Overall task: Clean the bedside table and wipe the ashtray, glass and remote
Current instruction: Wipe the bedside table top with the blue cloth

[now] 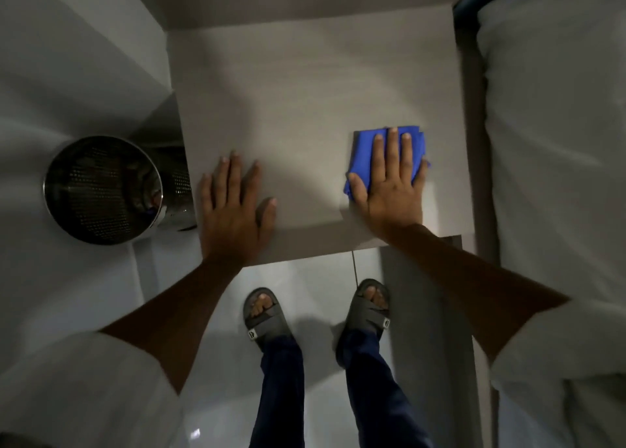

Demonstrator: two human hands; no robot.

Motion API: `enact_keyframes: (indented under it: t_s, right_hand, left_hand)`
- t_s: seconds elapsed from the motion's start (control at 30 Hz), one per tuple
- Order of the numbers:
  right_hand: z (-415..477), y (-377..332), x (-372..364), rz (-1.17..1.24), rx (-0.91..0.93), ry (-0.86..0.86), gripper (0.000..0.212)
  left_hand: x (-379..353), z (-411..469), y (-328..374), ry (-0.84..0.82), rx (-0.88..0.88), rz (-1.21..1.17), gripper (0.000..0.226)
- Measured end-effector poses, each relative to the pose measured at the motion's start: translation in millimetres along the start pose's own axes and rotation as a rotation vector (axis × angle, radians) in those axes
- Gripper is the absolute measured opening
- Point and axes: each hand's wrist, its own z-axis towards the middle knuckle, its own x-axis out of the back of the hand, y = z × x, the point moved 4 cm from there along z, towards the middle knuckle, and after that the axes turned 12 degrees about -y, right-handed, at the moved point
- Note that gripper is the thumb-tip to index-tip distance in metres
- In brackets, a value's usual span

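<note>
Table (305,109) between bin (101,190) and bed (559,143) | right hand (389,180) spread flat on cloth (364,143), near right | left hand (233,207) spread, bracing near left | step: wiping top | next: we sweep cloth far and left | ashtray, glass, remote unseen

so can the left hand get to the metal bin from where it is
Probably yes: the left hand lies flat at the table's left edge, and the metal bin stands on the floor just beside it, nothing between.

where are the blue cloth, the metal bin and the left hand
blue cloth (364,143): head view, bare upper left part beside the fingers
metal bin (101,190): head view, perforated inner wall
left hand (233,207): head view, back of the hand, flat on the table
</note>
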Motion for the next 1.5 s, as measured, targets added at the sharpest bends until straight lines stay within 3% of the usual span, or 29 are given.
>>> enact_keyframes:
  t_s: [0.2, 0.33, 0.63, 0.97, 1.1, 1.2, 1.3, 1.5]
  right_hand:
    - [-27, -76, -22, -0.024, 0.192, 0.013, 0.072]
    - [-54, -49, -40, -0.038, 0.257, 0.011, 0.070]
    - [-55, 79, -22, 0.041, -0.031, 0.016, 0.070]
    - [15, 67, 11, 0.120, -0.193, 0.110, 0.070]
    - [25, -5, 9, 0.073, -0.048, 0.120, 0.069]
    - [21, -72, 0, 0.016, 0.175, 0.108, 0.069]
    - [19, -88, -7, -0.028, 0.321, 0.077, 0.068]
    - [57, 11, 25, 0.065, 0.059, 0.114, 0.067]
  left_hand:
    - [-1, 0, -1, 0.028, 0.001, -0.048, 0.060]
    - [-4, 0, -2, 0.047, 0.014, -0.021, 0.060]
    - [-2, -4, 1, 0.060, 0.050, 0.005, 0.060]
    - [0, -4, 1, 0.128, 0.007, -0.020, 0.060]
    - [-1, -3, 1, 0.137, 0.010, -0.029, 0.061]
    - [-2, -5, 0, 0.179, -0.006, -0.029, 0.059]
    - [-3, -8, -1, 0.191, 0.000, -0.023, 0.060]
    - [1, -6, -5, 0.110, 0.075, -0.045, 0.067]
